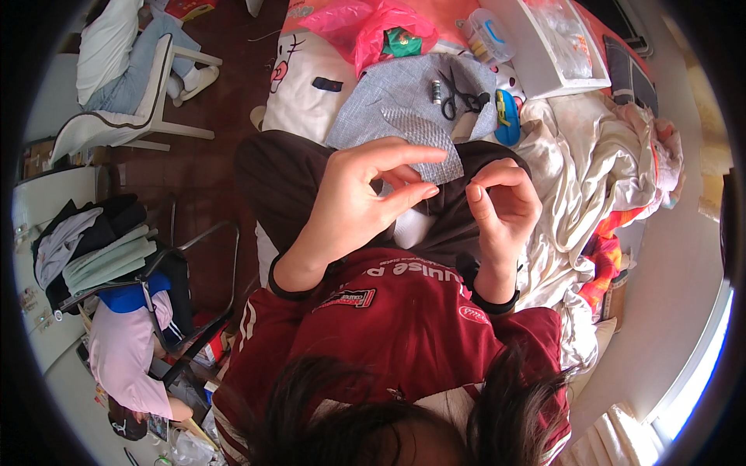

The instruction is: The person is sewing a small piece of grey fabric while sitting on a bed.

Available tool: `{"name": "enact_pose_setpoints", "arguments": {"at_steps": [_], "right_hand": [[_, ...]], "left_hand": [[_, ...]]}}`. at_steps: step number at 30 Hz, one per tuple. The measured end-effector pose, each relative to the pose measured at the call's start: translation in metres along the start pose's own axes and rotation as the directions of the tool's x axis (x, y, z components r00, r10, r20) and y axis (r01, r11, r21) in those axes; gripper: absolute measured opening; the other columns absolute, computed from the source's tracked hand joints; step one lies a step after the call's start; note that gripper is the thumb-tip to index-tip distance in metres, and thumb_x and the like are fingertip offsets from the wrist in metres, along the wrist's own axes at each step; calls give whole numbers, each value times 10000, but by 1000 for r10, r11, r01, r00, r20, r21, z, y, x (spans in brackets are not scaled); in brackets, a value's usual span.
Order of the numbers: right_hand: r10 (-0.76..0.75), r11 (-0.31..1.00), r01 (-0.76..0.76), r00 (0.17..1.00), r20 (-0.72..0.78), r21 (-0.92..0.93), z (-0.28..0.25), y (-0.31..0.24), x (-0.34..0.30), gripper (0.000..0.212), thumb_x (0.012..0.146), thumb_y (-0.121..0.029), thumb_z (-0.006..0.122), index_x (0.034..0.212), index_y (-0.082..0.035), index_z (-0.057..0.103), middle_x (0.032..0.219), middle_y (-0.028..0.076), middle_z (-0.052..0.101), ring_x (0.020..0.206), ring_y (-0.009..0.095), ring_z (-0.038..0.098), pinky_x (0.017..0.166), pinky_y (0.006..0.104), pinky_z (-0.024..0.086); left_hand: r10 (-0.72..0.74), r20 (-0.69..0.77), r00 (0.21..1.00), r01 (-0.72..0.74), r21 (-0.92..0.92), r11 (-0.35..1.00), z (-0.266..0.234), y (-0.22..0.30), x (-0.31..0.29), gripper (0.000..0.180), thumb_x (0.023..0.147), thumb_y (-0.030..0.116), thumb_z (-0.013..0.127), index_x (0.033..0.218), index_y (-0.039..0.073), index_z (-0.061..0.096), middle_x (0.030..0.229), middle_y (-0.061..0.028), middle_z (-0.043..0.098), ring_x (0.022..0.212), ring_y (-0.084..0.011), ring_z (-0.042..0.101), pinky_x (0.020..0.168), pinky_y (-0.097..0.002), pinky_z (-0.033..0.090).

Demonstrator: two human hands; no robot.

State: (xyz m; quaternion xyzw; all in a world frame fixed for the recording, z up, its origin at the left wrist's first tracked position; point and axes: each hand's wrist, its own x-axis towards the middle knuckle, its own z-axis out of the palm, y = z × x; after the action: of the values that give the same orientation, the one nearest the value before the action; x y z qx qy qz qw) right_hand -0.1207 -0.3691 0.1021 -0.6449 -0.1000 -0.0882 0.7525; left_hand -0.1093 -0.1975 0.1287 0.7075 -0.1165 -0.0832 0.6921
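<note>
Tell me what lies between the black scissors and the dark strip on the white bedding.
In the head view, a small spool-like cylinder lies between the scissors and the dark strip, close to the scissors; grey cloth spreads beneath it.

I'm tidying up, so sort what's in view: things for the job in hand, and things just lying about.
Likely for the job:
grey fabric
black scissors
small spool

Likely just lying about:
pink plastic bag
clear plastic box
clothes pile
</note>
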Motion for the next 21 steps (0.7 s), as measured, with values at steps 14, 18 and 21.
{"name": "enact_pose_setpoints", "arguments": {"at_steps": [14,18,21], "right_hand": [[-179,891,169,984,16,-422,7,-9,4,125,698,50,626,812,5,600,802,82,553,654,120,529,548,213,424],[40,965,-63,995,-96,-255,5,-9,1,125,843,-52,499,941,17,535,853,49,536,666,66,459,612,179,367],[141,970,-113,983,120,-213,-1,-3,0,109,836,-69,524,886,23,556,772,48,549,661,63,470,598,181,372]], "left_hand": [[95,60,994,-104,169,980,2,1,1,323,659,-58,647,968,20,601,793,-84,587,643,-129,602,563,-218,473],[136,39,990,-140,166,976,-1,5,2,332,653,-58,654,970,28,604,747,-75,576,634,-115,598,557,-212,464],[152,6,988,-152,101,983,1,4,3,328,657,-66,655,973,9,605,737,-57,566,623,-92,579,559,-192,443]]}}
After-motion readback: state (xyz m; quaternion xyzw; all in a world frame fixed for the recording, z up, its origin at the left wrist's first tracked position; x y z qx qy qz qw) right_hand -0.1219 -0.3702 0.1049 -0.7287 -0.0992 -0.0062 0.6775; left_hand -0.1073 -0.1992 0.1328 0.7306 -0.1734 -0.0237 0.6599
